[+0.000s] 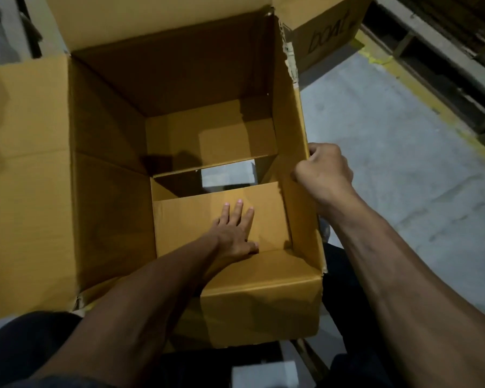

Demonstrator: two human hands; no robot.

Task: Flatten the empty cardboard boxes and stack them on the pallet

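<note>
A large open cardboard box [104, 169] fills the middle of the head view, its top flaps spread outward. My left hand [234, 232] reaches deep inside and presses flat on the near bottom flap [196, 219] with straight fingers. The two bottom flaps have parted, and grey floor shows through the gap [227, 175]. My right hand [324, 170] grips the top edge of the box's right wall, fingers curled round it. The far bottom flap [207, 138] lies beyond the gap.
A second cardboard box [328, 32] with black handwriting stands at the upper right. Grey concrete floor [403, 169] with a yellow painted line runs along the right. A wooden pallet [443, 51] lies at the far right. My dark-trousered legs are at the bottom.
</note>
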